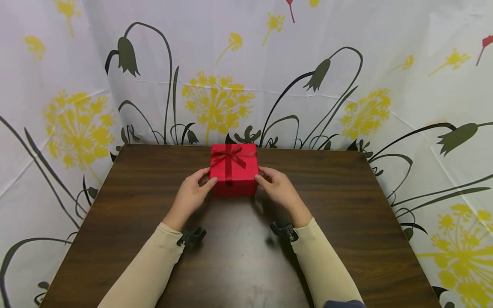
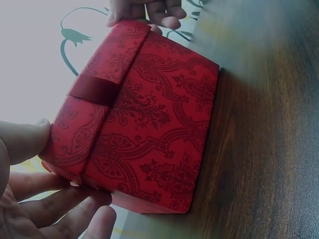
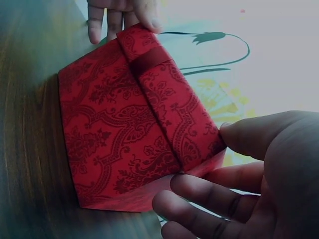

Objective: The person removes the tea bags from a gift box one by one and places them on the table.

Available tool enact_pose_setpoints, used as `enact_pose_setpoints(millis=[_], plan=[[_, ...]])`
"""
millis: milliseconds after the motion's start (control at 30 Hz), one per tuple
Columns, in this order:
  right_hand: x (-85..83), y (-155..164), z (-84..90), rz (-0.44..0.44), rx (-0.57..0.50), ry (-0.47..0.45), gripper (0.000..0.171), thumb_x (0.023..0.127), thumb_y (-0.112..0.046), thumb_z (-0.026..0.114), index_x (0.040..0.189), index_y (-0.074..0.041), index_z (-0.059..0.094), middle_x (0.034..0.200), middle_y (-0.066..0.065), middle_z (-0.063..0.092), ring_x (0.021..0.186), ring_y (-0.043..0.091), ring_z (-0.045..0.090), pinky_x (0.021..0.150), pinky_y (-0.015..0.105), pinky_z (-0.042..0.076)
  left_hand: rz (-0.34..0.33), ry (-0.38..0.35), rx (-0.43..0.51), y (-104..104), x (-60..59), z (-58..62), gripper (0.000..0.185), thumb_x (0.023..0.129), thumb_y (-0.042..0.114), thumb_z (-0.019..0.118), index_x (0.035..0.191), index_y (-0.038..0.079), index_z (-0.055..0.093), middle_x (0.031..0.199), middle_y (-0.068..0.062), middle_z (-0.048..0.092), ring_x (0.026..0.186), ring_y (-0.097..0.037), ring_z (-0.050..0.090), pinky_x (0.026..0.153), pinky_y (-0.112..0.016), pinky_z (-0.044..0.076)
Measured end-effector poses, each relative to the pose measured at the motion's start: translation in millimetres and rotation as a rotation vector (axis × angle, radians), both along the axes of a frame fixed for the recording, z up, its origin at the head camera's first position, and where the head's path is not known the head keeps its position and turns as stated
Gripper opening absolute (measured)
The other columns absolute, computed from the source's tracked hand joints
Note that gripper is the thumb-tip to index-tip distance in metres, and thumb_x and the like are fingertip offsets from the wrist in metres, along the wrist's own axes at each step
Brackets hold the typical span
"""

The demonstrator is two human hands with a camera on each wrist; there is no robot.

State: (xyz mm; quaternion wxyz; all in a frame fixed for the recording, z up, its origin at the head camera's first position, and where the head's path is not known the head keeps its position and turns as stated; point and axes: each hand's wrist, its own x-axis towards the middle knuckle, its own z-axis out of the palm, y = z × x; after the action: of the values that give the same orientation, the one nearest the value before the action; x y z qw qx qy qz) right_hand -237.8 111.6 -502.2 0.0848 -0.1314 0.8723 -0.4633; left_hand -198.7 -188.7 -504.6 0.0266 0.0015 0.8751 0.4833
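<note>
A red gift box (image 1: 242, 173) with a dark red ribbon and bow (image 1: 230, 157) on its lid stands near the back of the table. Dark scrollwork covers the box's front (image 2: 154, 114) in the left wrist view. My left hand (image 1: 191, 190) grips the lid's left corner, thumb in front and fingers along the side. The right hand (image 1: 280, 188) holds the opposite corner the same way. In the right wrist view, the right thumb presses the edge of the lid (image 3: 174, 107), with the fingers bent below it. The lid sits down over the box's body.
The dark wooden table (image 1: 239, 265) reaches back to a white cloth (image 1: 239, 55) printed with yellow and grey-green flowers, which also hangs along both sides. Black straps (image 1: 192, 235) circle both wrists over pale sleeves (image 1: 142, 269).
</note>
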Motion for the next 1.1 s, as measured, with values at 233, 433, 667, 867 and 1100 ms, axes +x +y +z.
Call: enact_pose_setpoints(millis=[233,433,667,867,1100], plan=[[1.7,3,2.0,-0.032,-0.021,0.015,0.054,0.108,-0.035,0.069,0.157,-0.015,0.06,0.11,0.009,0.074,0.095,0.036,0.075,0.08,0.035,0.058,-0.011,0.039,0.043,3,-3.5,-0.1,0.062,0.108,0.038,0.069,0.16,0.007,0.053,0.158,-0.02,0.06,0.141,-0.039,0.064,0.118,-0.057,0.051],[2.7,1,1.6,-0.029,-0.002,0.089,0.053,0.108,-0.037,0.068,0.158,-0.018,0.06,0.105,0.005,0.071,0.088,0.023,0.068,0.077,0.035,0.057,-0.004,0.053,0.048,1,-1.8,1.4,0.062,0.108,0.036,0.069,0.16,0.007,0.053,0.158,-0.019,0.06,0.141,-0.038,0.064,0.119,-0.058,0.05],[3.4,-5,6.6,-0.043,-0.03,0.224,0.053,0.108,-0.035,0.069,0.158,-0.02,0.06,0.108,0.004,0.069,0.088,0.02,0.064,0.075,0.035,0.055,0.007,0.065,0.059,-4,2.8,12.6,0.064,0.108,0.035,0.07,0.161,0.006,0.051,0.156,-0.022,0.061,0.14,-0.04,0.063,0.117,-0.059,0.051],[9.8,-17,15.5,-0.065,-0.173,0.299,0.051,0.108,-0.03,0.071,0.157,-0.021,0.061,0.107,0.007,0.069,0.084,0.021,0.069,0.076,0.03,0.057,0.015,0.128,0.081,-12,8.6,31.9,0.063,0.108,0.032,0.071,0.162,0.007,0.052,0.146,-0.021,0.068,0.127,-0.038,0.07,0.109,-0.057,0.057],[26.6,-31,21.9,-0.05,-0.328,0.288,0.043,0.108,-0.025,0.071,0.149,-0.02,0.059,0.104,0.01,0.069,0.086,0.034,0.071,0.071,0.026,0.057,0.052,0.176,0.072,-20,23.9,50.3,0.06,0.107,0.035,0.072,0.161,0.014,0.055,0.131,-0.019,0.075,0.108,-0.032,0.073,0.085,-0.028,0.056]])
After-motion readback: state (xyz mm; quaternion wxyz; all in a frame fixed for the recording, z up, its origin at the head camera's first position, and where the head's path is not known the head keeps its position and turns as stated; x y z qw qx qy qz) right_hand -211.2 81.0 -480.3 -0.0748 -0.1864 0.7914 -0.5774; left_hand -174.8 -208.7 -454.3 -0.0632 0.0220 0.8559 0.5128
